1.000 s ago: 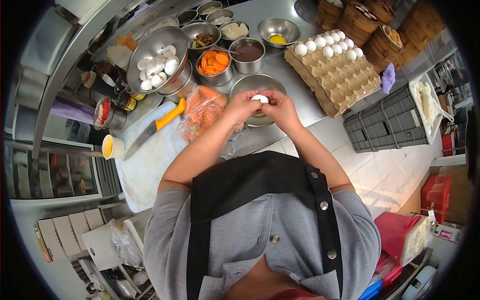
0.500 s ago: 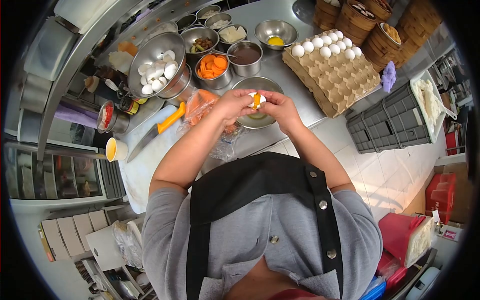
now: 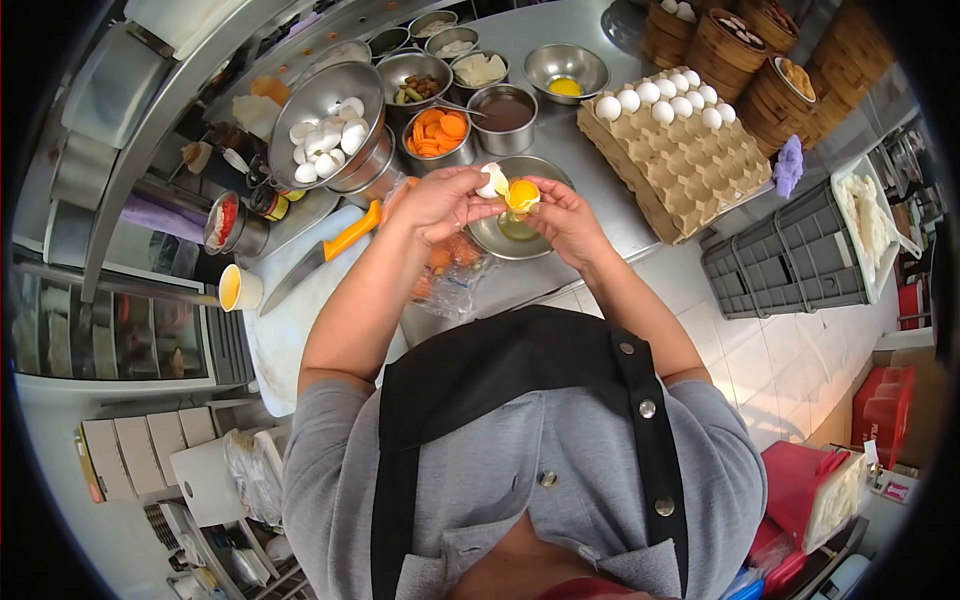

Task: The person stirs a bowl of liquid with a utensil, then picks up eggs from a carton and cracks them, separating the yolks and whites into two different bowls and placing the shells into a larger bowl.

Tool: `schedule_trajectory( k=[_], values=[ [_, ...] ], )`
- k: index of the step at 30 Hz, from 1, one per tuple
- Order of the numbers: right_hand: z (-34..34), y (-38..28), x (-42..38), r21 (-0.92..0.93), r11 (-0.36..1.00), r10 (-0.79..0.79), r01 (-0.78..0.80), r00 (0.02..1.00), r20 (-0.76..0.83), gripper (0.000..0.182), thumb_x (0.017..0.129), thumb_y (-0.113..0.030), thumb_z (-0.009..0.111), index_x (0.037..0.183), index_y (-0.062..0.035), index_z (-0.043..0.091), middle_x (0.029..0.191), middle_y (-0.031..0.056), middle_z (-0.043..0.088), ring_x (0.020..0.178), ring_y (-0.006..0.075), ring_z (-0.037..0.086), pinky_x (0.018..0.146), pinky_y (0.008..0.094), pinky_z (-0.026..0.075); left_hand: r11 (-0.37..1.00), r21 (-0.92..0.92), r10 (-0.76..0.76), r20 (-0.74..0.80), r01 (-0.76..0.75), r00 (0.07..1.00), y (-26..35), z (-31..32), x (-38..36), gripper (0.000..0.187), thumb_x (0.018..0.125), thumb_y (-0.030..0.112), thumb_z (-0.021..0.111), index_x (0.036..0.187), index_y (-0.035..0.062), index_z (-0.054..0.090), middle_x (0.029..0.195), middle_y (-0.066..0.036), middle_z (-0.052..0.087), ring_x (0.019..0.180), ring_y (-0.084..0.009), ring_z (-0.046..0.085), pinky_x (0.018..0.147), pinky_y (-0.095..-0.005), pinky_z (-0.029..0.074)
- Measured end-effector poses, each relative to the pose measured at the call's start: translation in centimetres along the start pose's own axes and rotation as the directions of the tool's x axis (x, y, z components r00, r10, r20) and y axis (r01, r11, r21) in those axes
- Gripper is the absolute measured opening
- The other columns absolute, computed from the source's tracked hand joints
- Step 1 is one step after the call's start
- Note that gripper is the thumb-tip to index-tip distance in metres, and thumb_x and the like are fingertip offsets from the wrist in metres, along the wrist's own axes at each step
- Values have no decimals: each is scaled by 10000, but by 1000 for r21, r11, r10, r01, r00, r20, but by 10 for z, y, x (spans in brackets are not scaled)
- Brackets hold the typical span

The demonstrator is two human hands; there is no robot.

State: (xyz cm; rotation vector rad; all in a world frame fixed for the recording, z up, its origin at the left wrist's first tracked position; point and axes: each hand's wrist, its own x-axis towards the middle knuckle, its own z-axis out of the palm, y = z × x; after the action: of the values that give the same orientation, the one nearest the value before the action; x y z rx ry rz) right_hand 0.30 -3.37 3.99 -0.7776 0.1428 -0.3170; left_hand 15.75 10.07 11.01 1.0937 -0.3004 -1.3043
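Note:
My left hand [image 3: 448,203] grips one half of a broken white eggshell [image 3: 492,181], tilted beside the other half. Between the fingers of my right hand [image 3: 568,222] is the second eggshell half [image 3: 523,196], with a bright yolk sitting in it. Both halves are held above a steel bowl [image 3: 556,178] that has clear egg white in its bottom. Farther back, a smaller steel bowl [image 3: 566,62] holds a yellow yolk. To the right lies a cardboard egg tray [image 3: 672,168] with white eggs [image 3: 663,112] along its far rows.
Empty shells fill a large steel bowl [image 3: 290,108] at the left. Tins of sliced carrots [image 3: 440,131] and brown sauce [image 3: 503,107] stand behind my hands. An orange-handled knife [image 3: 318,257] rests on a white cutting board [image 3: 285,340]. Bamboo steamers [image 3: 778,100] stand at back right.
The two shell halves have come apart, and the yolk now shows in the right-hand half. The view has shifted slightly, so the counter things appear a little farther right.

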Motion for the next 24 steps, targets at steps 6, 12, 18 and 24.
schedule_trajectory(
  k=[6, 12, 18, 24],
  values=[
    [-2, -8, 4, 41, 997, -64, 64, 998, -17, 327, 839, 14, 563, 1159, 5, 496, 1134, 103, 571, 1004, 189, 577, 866, 311, 478, 960, -275, 92, 104, -60, 990, -7, -2, -7, 357, 908, 80, 462, 1219, -84, 405, 1179, -260, 513, 1107, -358, 532, 942, -414, 475],
    [-3, -26, 7, -140, 977, -166, 160, 986, -30, 293, 836, 24, 556, 1127, 2, 525, 1082, 80, 606, 969, 135, 580, 843, 272, 466, 909, -379, 240, 134, -174, 961, -40, -15, 10, 438, 917, 83, 447, 1301, -77, 309, 1276, -295, 418, 1202, -394, 439, 993, -425, 432],
    [-1, -39, 10, -221, 957, -195, 189, 981, -6, 368, 842, 2, 544, 1203, 5, 473, 1167, 110, 549, 1070, 190, 548, 915, 334, 449, 865, -482, 234, 145, -138, 961, -52, -7, 20, 431, 904, 65, 479, 1291, -69, 344, 1243, -273, 448, 1166, -373, 477, 995, -421, 439],
    [1, -37, 12, -163, 969, -194, 187, 981, -26, 351, 824, 29, 544, 1172, 12, 500, 1101, 81, 593, 989, 141, 573, 856, 261, 453, 849, -518, 204, 142, -103, 968, -57, -3, 24, 421, 895, 50, 500, 1277, -73, 371, 1217, -246, 471, 1119, -343, 519, 982, -391, 458]
  ],
)
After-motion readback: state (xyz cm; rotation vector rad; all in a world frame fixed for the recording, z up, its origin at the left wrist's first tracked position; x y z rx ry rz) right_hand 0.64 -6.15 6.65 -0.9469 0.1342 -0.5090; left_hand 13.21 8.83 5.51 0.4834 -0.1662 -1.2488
